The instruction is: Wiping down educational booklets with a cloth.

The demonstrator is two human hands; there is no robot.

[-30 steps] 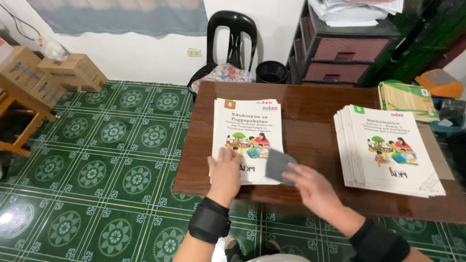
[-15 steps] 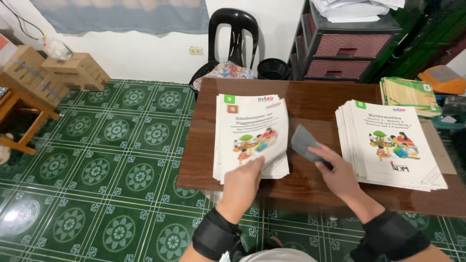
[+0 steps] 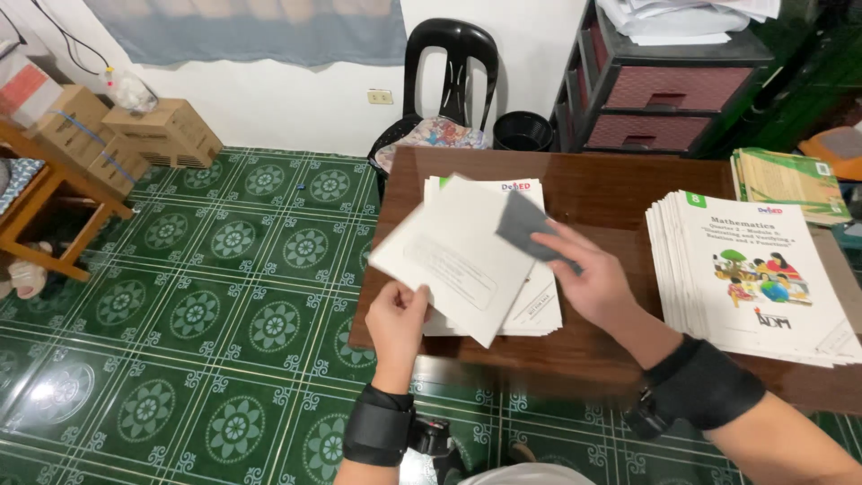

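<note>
My left hand (image 3: pixel 398 321) pinches the near corner of a white booklet (image 3: pixel 453 256), lifted and flipped so its plain back faces up. It hangs over a stack of white booklets (image 3: pixel 532 301) on the brown wooden table (image 3: pixel 602 193). My right hand (image 3: pixel 584 274) hovers over the same stack and holds a dark grey cloth (image 3: pixel 525 224) against the lifted booklet's far edge. Both wrists wear black bands.
A second stack of illustrated booklets (image 3: pixel 750 274) lies at the table's right, green-covered books (image 3: pixel 786 180) behind it. Beyond the table stand a black plastic chair (image 3: pixel 449 81), a black bin (image 3: pixel 523 132) and a drawer unit (image 3: pixel 669 90). Cardboard boxes (image 3: pixel 135 135) sit left on green tiles.
My left hand has lifted the top booklet off the stack and turned it over, plain side up. My right hand with the cloth has moved up and left to meet it.
</note>
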